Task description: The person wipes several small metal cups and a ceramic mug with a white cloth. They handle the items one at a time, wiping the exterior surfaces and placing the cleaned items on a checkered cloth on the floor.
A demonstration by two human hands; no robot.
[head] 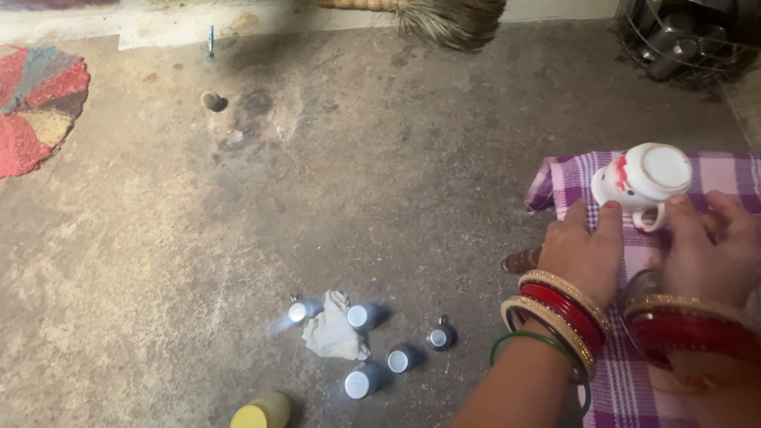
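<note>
While both hands press flat with fingers spread on the purple checked cloth (pixel 634 380), left hand (pixel 583 252) and right hand (pixel 708 252) fingertips touch the overturned white ceramic mug (pixel 642 181).

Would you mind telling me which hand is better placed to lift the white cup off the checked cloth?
Probably the right hand: its fingers lie beside the handle of the overturned white cup on the purple checked cloth. The left hand only touches the cup's side.
</note>
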